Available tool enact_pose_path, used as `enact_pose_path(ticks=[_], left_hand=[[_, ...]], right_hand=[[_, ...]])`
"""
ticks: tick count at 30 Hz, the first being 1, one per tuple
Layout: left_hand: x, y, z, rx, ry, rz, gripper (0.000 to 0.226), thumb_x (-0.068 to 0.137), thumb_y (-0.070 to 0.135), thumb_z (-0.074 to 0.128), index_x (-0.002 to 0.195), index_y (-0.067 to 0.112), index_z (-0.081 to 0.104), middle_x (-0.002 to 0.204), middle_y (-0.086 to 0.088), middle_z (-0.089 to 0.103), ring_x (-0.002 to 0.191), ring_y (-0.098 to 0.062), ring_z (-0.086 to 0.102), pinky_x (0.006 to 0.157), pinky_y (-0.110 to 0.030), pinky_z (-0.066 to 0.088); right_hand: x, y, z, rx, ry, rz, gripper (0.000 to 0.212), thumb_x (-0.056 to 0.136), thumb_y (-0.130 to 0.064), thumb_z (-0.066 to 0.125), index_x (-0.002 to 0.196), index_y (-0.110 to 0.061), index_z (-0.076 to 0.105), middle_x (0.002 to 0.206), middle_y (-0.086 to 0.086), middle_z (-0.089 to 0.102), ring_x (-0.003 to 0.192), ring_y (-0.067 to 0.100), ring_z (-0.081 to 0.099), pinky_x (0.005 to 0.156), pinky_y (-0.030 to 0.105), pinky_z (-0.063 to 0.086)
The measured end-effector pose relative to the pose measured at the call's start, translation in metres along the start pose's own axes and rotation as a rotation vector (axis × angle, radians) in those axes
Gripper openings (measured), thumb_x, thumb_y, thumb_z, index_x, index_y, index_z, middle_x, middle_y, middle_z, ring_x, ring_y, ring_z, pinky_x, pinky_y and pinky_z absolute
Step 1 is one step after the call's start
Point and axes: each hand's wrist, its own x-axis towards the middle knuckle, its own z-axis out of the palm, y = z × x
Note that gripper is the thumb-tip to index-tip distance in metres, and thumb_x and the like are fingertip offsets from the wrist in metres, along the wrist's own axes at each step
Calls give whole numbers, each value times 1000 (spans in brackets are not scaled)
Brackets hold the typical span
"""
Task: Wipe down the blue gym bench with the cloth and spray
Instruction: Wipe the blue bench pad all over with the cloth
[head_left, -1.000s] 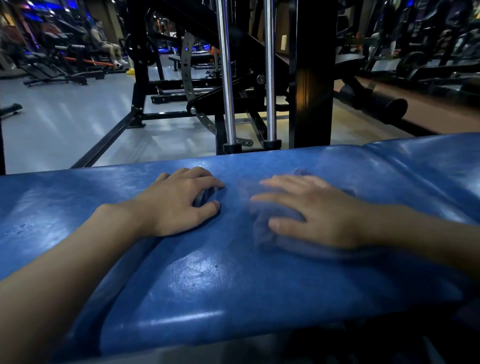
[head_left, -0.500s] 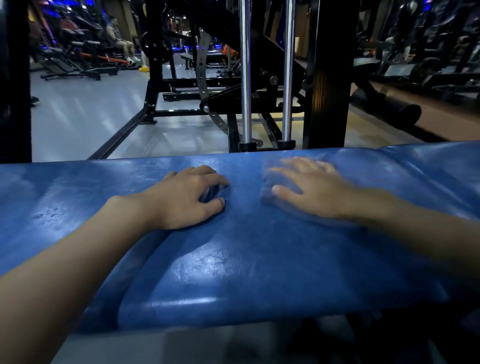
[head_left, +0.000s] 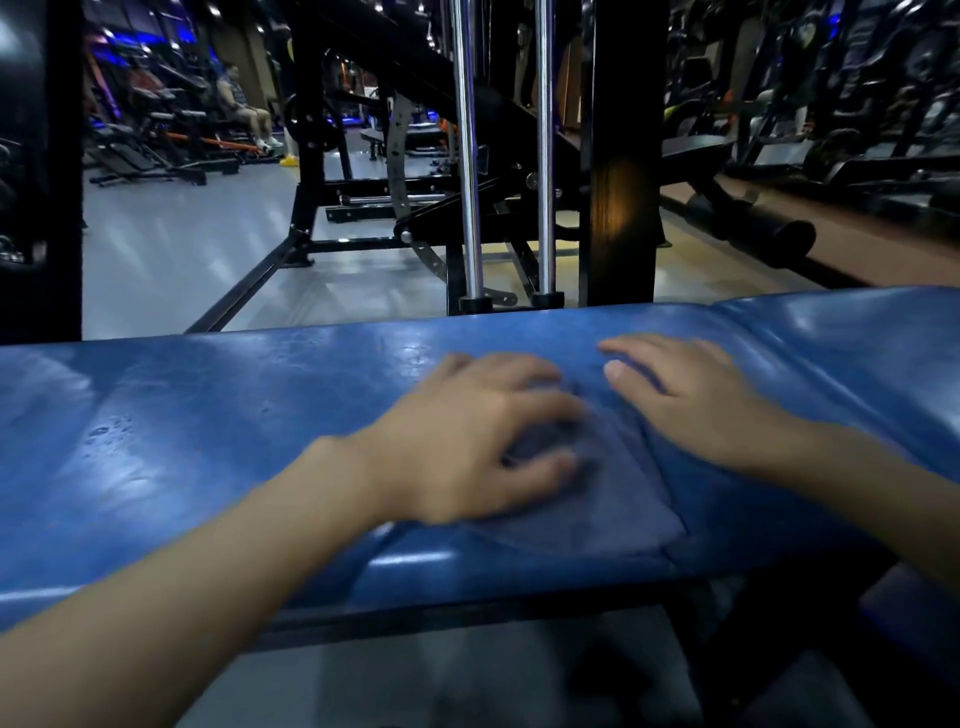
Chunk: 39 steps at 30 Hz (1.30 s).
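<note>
Nearest, we note the cloth (head_left: 613, 499) lying on the front edge of the blue gym bench (head_left: 208, 415). The blurred left hand (head_left: 467, 436) curls fingers and thumb round a bunched part of it. The right hand (head_left: 691, 400) lies flat just beside, fingers straight; whether it touches the cloth is unclear. Beyond stands a black rack (head_left: 618, 156).
</note>
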Motion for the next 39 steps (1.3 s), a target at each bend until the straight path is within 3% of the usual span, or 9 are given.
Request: enact_pose_path(ticks=[3, 9, 15, 19, 23, 27, 31, 35, 39], left_hand=[[11, 26, 22, 163, -210, 14, 71, 83, 76, 23, 147, 48, 28, 158, 5, 28, 147, -22, 22, 111, -59, 23], [36, -7, 33, 189, -291, -58, 74, 78, 83, 13, 147, 57, 10, 164, 7, 14, 150, -23, 12, 115, -57, 16], [78, -105, 33, 167, -335, -410, 63, 86, 81, 18, 146, 61, 12, 163, 12, 15, 151, -16, 11, 114, -62, 15], [86, -145, 32, 167, -341, -606, 65, 85, 83, 17, 146, 61, 16, 162, 9, 21, 146, -29, 26, 111, -63, 21], [72, -118, 35, 204, -328, -471, 64, 86, 79, 13, 147, 60, 14, 163, 13, 17, 148, -23, 20, 112, -61, 18], [40, -48, 26, 225, -356, -194, 70, 80, 80, 4, 147, 59, 2, 165, 12, 6, 150, -22, 10, 115, -55, 17], [3, 8, 19, 206, -343, 30, 69, 83, 79, 8, 149, 57, -1, 166, 10, 0, 151, -26, 7, 116, -53, 15], [12, -14, 19, 204, -358, -18, 70, 80, 81, 10, 146, 60, 0, 166, 13, -2, 152, -22, 4, 117, -55, 10], [36, -86, 25, 174, -340, -264, 71, 74, 87, 5, 142, 67, 4, 165, 15, 6, 152, -16, 6, 117, -59, 10]], right_hand=[[-4, 20, 0, -55, -115, 94, 62, 93, -63, 15, 141, -34, 43, 151, -11, 41, 141, 9, 29, 118, 50, 12], [-5, 20, 11, -133, -260, 81, 57, 94, -56, 10, 148, -43, 25, 160, -17, 17, 148, 5, 4, 119, 46, 2], [-8, 20, 12, -119, -258, 64, 70, 86, -62, 3, 149, -39, 22, 159, -20, 12, 147, 1, -2, 119, 43, -1], [-8, 18, 14, -156, -247, 53, 70, 85, -63, 1, 147, -40, 23, 159, -19, 11, 147, 3, -2, 119, 42, -1], [-8, 20, 16, -185, -246, 42, 68, 85, -63, 1, 145, -40, 24, 158, -17, 14, 147, 5, 1, 118, 45, 1], [-7, 20, 16, -149, -217, 54, 68, 86, -60, 2, 147, -39, 22, 158, -17, 18, 147, 4, 6, 119, 45, 3], [-9, 19, 11, -76, -181, 76, 76, 82, -65, -1, 148, -37, 25, 156, -17, 26, 146, 4, 13, 119, 45, 3], [-11, 8, 8, -188, -243, 44, 73, 84, -62, -2, 149, -39, 23, 161, -16, 13, 148, 6, -1, 119, 48, -5], [-11, 6, 14, -170, -310, 54, 83, 76, -71, -8, 150, -44, 16, 162, -18, 1, 148, 8, -8, 119, 50, -5]])
